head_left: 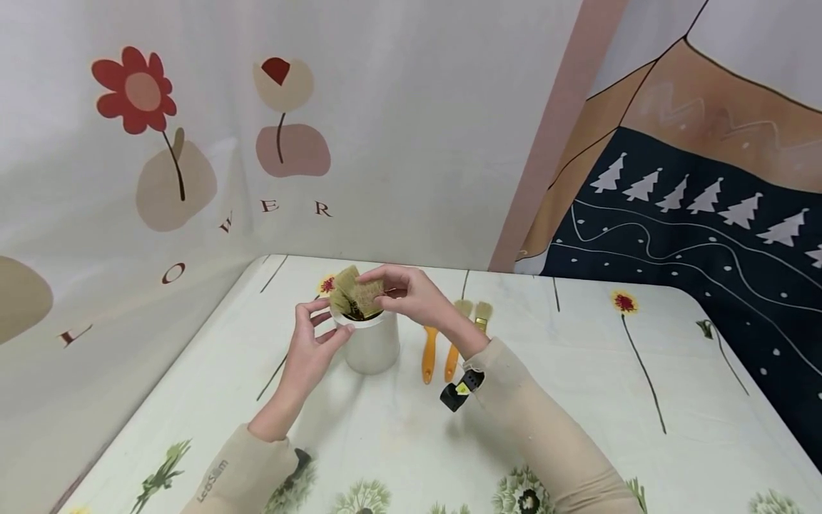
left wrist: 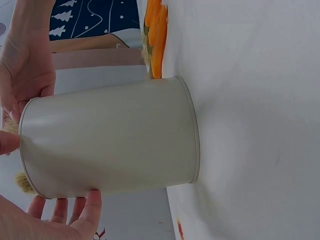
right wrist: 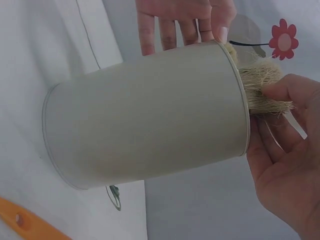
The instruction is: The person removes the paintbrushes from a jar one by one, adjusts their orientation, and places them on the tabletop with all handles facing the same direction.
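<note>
A plain off-white can [head_left: 372, 351] stands upright on the table, with pale paintbrush bristles poking out of its mouth. My left hand [head_left: 310, 357] holds the can by its left side and rim, thumb near the front of the rim and fingers along the wall. Above the opening, my right hand [head_left: 416, 296] pinches the bristles of a paintbrush [right wrist: 265, 90] that sits bristles-up in the can. Further bristles [head_left: 345, 282] stand beside it on the left. The can's wall hides the brush handles.
Right of the can lie several orange-handled paintbrushes [head_left: 429, 357], bristles toward the back, partly behind my right forearm. The flower-print tablecloth [head_left: 578, 371] covers the table. Printed curtains [head_left: 411, 128] hang behind its back edge. A black device [head_left: 454, 395] is on my right wrist.
</note>
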A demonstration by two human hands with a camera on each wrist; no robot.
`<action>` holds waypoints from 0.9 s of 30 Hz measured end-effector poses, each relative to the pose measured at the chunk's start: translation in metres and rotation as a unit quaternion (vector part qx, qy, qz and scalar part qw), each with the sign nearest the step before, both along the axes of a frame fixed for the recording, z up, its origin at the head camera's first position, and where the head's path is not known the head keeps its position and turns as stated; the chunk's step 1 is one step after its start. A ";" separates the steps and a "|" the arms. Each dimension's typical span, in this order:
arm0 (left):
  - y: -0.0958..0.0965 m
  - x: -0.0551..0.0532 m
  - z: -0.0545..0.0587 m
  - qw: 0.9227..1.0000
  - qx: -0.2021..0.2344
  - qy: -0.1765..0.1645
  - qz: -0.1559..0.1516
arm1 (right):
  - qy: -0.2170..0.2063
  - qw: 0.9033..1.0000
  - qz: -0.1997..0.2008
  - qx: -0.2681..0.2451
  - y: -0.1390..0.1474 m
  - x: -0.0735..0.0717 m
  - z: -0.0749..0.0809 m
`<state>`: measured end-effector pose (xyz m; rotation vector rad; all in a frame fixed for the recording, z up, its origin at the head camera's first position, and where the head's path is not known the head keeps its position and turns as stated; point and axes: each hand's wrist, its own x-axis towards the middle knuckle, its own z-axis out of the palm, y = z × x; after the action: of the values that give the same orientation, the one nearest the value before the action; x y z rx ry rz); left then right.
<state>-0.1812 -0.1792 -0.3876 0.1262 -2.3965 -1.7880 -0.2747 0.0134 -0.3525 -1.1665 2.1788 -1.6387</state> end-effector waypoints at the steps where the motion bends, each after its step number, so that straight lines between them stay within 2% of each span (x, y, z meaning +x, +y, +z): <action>1: 0.000 0.000 0.000 1.000 0.001 0.001 -0.002 | -0.002 1.000 -0.001 0.002 0.000 0.000 0.000; 4: 0.000 0.000 -0.001 1.000 0.003 0.004 -0.006 | -0.005 1.000 0.001 0.011 0.000 0.000 -0.001; 10: 0.000 0.001 0.000 1.000 0.001 0.004 -0.008 | 0.019 0.998 0.020 0.059 -0.001 0.000 0.001; 16: -0.001 0.000 0.000 1.000 0.000 0.003 -0.007 | 0.030 0.996 0.014 0.087 -0.001 0.001 0.004; 27: -0.001 0.000 0.000 1.000 0.004 0.002 -0.008 | 0.027 0.996 -0.017 0.077 -0.002 0.000 0.000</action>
<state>-0.1809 -0.1801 -0.3874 0.1032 -2.3940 -1.8033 -0.2748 0.0111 -0.3529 -1.1502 2.3238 -1.4361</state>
